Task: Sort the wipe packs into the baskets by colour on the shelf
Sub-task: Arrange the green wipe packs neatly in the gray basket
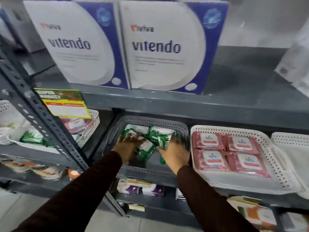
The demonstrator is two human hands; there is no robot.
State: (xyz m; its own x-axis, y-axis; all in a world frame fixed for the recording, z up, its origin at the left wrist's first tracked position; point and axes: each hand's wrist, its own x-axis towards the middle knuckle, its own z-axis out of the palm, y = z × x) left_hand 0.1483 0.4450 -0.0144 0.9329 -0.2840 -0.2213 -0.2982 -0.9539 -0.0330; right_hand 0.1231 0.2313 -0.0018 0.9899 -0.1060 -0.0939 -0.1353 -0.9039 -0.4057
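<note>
Several green wipe packs [155, 137] lie in a grey perforated basket [150, 121] on the middle shelf. My left hand [127, 146] rests on the packs at the left side, and my right hand [173, 153] presses against the packs on the right, fingers curled around one edge. To the right, a white perforated basket [234, 183] holds several pink wipe packs [225, 153] laid flat in two rows. Motion blur hides the exact grip of both hands.
Another white basket [93, 114] with pink packs sits left of the grey one, behind a yellow and green shelf tag [66, 104]. A grey slotted upright [41, 119] crosses the left. Two large white and blue boxes [150, 47] stand on the shelf above. An empty white basket [291, 148] sits far right.
</note>
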